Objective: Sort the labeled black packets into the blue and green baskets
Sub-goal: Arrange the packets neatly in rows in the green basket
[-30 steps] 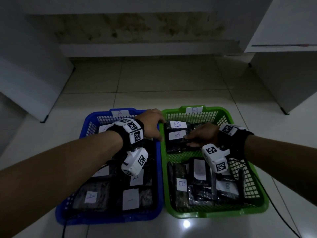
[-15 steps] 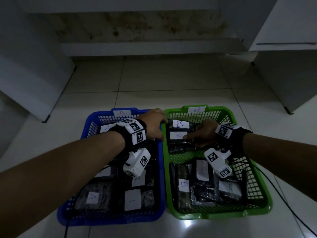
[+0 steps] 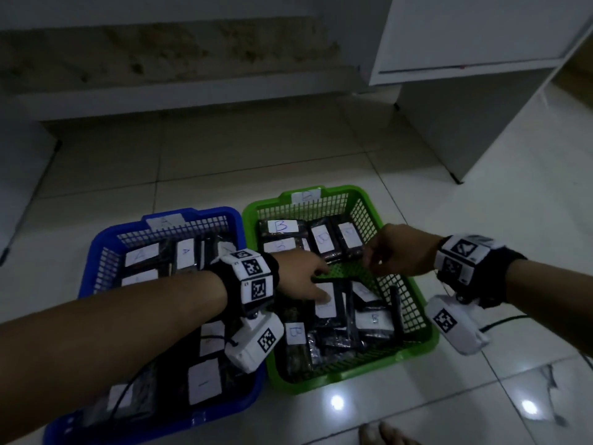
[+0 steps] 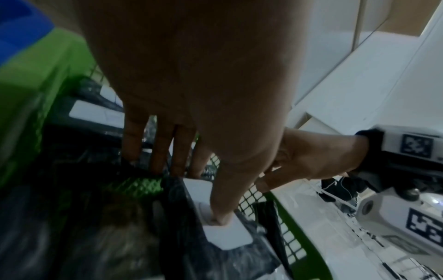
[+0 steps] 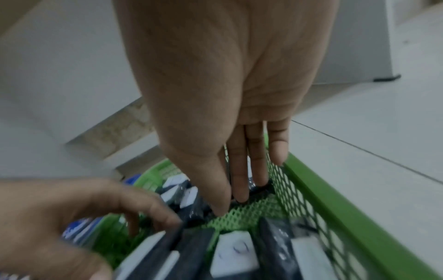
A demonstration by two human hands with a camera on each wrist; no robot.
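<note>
Near the middle of the green basket (image 3: 353,377), your left hand (image 3: 298,277) pinches a black packet (image 3: 325,311), thumb on its label. The slick wrap could slip. Just beyond, your right hand (image 3: 401,252) hovers empty, fingers loose, and may crowd the lift.

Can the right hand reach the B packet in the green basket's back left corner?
Probably yes. The right hand hangs empty over the green basket, near that B packet, which lies on top with nothing covering it.
</note>
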